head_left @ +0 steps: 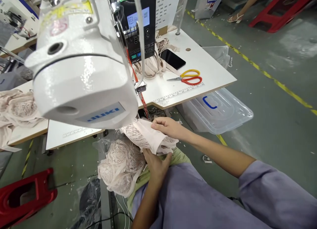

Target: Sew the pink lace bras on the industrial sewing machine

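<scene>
A pale pink lace bra (141, 133) lies under the head of a white sewing machine (85, 87), its upper edge beneath the needle area. My right hand (169, 127) is closed on the bra's top edge, thumb and fingers pinching the fabric just right of the needle. From below, my left hand (158, 163) grips the lower side of the same bra, thumb to the right, with its fingertips partly hidden under the cloth. More moulded lace cups (121, 166) hang to the left of my left hand, over my lap. The machine head hides the needle itself.
Scissors (189, 78) with yellow and red handles, a black phone (173, 59) and beige straps (151, 66) lie on the white table (213, 74). A control panel (138, 27) stands behind. A lidded plastic bin (218, 110) sits below right; red stools (27, 196) flank the workplace.
</scene>
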`<state>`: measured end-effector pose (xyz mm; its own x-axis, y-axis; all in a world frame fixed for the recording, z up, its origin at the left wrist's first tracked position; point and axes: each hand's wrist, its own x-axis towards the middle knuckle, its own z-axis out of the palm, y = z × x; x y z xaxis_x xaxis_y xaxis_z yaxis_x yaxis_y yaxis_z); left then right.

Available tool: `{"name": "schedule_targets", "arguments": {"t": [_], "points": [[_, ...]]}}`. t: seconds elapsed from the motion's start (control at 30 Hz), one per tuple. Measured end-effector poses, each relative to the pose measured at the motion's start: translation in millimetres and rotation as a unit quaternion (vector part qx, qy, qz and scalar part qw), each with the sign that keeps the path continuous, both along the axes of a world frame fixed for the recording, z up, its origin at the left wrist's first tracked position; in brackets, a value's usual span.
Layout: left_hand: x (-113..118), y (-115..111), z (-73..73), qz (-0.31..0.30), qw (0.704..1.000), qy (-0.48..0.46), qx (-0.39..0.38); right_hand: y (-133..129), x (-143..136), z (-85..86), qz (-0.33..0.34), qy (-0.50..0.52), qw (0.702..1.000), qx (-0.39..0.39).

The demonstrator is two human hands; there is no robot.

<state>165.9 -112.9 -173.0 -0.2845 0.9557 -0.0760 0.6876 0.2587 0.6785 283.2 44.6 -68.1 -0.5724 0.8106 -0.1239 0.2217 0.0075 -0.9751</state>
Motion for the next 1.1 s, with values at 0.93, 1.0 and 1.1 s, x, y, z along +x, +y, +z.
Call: {"name": "schedule_targets", "arguments": {"t": [0.93,1.0,1.1], "points": [[-33,26,-46.0,-0.211,0.968,0.129,0.034,-5,71,-115.4,-0.001,-0.386,0.897,0.215],[-48,15,-38.6,-0.195,0.973,0.120,0.026,-18,34,-134.7,0.026,-0.341,0.910,0.235],[-100,-11,-19.3,-0.095,0.987,0.132,-0.009,-50,6,-161.5,0.020,-0.324,0.917,0.234]]}}
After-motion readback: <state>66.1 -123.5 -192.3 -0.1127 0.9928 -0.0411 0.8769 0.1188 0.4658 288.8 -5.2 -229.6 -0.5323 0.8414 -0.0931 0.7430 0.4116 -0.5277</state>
